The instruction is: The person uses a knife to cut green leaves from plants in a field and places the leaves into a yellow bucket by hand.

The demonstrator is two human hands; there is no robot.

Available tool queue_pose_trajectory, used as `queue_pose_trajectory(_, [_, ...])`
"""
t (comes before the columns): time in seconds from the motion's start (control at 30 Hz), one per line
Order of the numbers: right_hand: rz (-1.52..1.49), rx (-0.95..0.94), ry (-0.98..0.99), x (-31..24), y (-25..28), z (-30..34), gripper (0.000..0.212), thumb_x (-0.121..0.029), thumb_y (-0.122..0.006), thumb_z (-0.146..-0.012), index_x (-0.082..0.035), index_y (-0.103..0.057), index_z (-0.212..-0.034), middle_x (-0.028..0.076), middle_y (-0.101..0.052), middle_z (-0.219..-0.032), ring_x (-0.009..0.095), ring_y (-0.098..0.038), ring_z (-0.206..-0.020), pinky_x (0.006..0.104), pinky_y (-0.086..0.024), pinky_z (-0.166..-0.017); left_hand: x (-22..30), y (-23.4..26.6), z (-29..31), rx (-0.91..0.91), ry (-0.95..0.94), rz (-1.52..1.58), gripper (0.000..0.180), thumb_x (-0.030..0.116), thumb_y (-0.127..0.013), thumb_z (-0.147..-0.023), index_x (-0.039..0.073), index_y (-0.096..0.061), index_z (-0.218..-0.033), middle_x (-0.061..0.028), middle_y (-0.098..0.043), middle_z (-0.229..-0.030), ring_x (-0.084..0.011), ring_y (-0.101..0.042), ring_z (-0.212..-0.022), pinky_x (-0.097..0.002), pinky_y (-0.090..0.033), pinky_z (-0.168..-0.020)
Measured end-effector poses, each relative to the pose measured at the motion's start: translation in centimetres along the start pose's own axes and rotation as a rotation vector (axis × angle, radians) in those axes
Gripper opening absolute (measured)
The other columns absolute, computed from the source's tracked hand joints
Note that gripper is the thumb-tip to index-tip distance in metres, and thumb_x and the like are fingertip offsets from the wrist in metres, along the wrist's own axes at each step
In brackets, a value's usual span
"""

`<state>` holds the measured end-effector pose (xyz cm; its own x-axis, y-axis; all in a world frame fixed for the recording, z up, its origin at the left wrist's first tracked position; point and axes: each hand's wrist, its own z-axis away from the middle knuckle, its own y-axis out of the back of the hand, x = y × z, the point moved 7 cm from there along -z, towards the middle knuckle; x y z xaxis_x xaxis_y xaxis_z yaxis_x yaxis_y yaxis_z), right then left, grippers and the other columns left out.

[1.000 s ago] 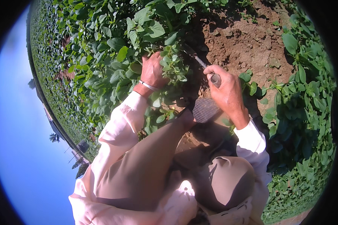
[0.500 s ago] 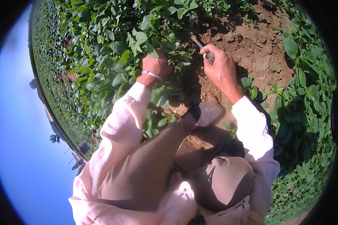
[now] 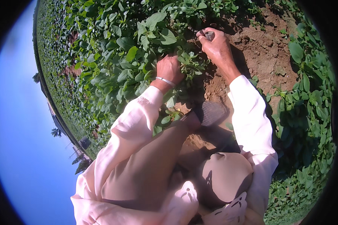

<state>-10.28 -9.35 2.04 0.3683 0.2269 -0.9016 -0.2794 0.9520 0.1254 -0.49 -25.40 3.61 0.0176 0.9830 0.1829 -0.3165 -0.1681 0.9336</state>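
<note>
My left hand (image 3: 169,69), with a white band at its wrist, is curled low among the green stems. Its fingertips are hidden under leaves, and it appears closed round a leafy plant (image 3: 189,62) whose sprigs stick out beside it. My right hand (image 3: 218,47) is wrapped round a small hand tool (image 3: 210,36). Only the dark, rounded end of the tool's handle shows clearly; its working end is lost in the shade at the plants' edge, over brown soil.
Dense leafy crop (image 3: 112,56) fills the left side, and another green row (image 3: 308,86) runs down the right. Between them lies cloddy bare soil (image 3: 261,48). My shoe (image 3: 213,113) rests on the ground below my hands, near my bent knees (image 3: 227,176).
My left hand has shifted right and toward me, with leaves moving around it. My right hand has moved up and slightly forward; the tool's metal shaft, visible before, is now mostly hidden.
</note>
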Motion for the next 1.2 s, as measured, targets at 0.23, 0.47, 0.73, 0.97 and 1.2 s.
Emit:
queue_pose_trajectory(0.23, [0.267, -0.045, 0.266, -3.8, 1.6, 3.2, 0.009, -0.009, -0.064, -0.083, -0.005, -0.067, -0.09, 0.01, -0.061, -0.062, 0.023, -0.06, -0.056, 0.034, -0.046, -0.056, 0.4, -0.8, -0.1, 0.038, 0.012, -0.05, 0.046, 0.017, -0.074, -0.056, 0.004, -0.054, -0.096, -0.0168, -0.059, -0.076, -0.0388, -0.059, -0.075, -0.0477, -0.049, -0.067])
queue_pose_trajectory(0.47, [0.459, -0.14, 0.265, -5.8, 0.6, 2.4, 0.011, -0.006, -0.061, -0.075, 0.0, -0.065, -0.083, 0.022, -0.065, -0.076, 0.04, -0.064, -0.074, 0.0465, -0.051, -0.067, 0.6, -1.0, -0.2, -0.09, 0.019, -0.034, 0.045, 0.015, -0.074, -0.055, 0.002, -0.055, -0.093, -0.0177, -0.06, -0.081, -0.0384, -0.06, -0.08, -0.0473, -0.05, -0.069])
queue_pose_trajectory(0.73, [0.377, -0.194, 0.191, -4.9, 1.1, 3.4, 0.012, -0.004, -0.06, -0.081, -0.002, -0.065, -0.091, 0.019, -0.066, -0.075, 0.035, -0.066, -0.073, 0.0401, -0.051, -0.068, 0.3, 0.5, -0.5, -0.019, -0.004, -0.01, 0.039, 0.014, -0.072, -0.055, 0.0, -0.059, -0.089, -0.0202, -0.062, -0.085, -0.0395, -0.062, -0.081, -0.0454, -0.051, -0.071])
queue_pose_trajectory(0.97, [0.299, -0.074, 0.159, -3.0, -4.5, 0.5, 0.019, -0.007, -0.058, -0.078, -0.003, -0.067, -0.095, 0.02, -0.067, -0.085, 0.04, -0.065, -0.081, 0.0418, -0.052, -0.071, 1.0, 1.7, -0.9, -0.112, 0.01, -0.041, 0.047, 0.014, -0.072, -0.052, 0.001, -0.06, -0.095, -0.0193, -0.06, -0.069, -0.0416, -0.06, -0.071, -0.048, -0.049, -0.065])
queue_pose_trajectory(1.2, [0.186, -0.162, 0.219, -3.5, -1.0, 2.4, 0.015, -0.004, -0.064, -0.075, 0.0, -0.063, -0.089, 0.017, -0.066, -0.075, 0.037, -0.066, -0.073, 0.043, -0.051, -0.066, 3.4, 10.7, -2.7, -0.027, -0.071, -0.048, 0.056, 0.013, -0.072, -0.062, 0.008, -0.057, -0.115, -0.013, -0.056, -0.105, -0.0353, -0.06, -0.091, -0.0457, -0.048, -0.074])
